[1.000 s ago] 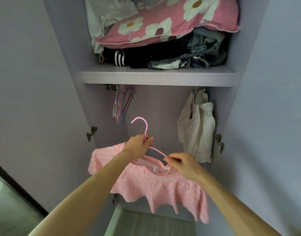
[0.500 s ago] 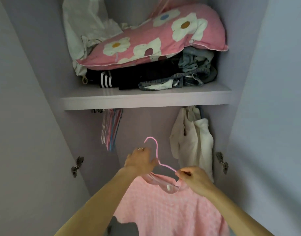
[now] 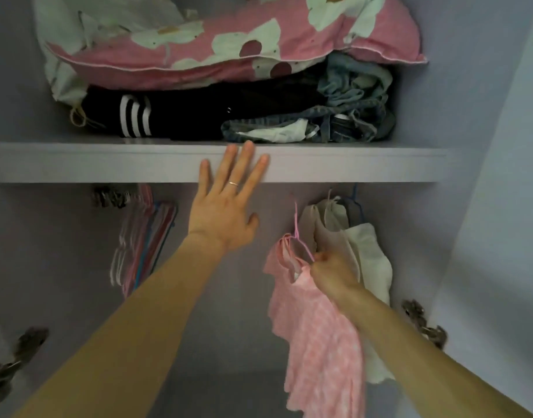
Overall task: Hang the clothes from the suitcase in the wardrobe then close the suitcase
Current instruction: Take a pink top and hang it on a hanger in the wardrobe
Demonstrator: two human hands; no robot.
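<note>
The left hand (image 3: pixel 226 212) is raised with straight fingers spread across the front edge of the shelf (image 3: pixel 108 162). To the right, the right hand (image 3: pixel 331 274) grips a pink hanger (image 3: pixel 296 227) carrying a pink top (image 3: pixel 319 342) - just beside cream garments (image 3: pixel 364 251) hanging farther right. Empty hangers (image 3: pixel 144 242) bunch at left. On the shelf, a floral pillow (image 3: pixel 229 46) lies over dark folded clothes (image 3: pixel 198 116).

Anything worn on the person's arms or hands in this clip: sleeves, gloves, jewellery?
No gloves and no sleeves in view: left forearm and right forearm are bare. The left hand wears a thin plain ring; the right hand shows none.
</note>
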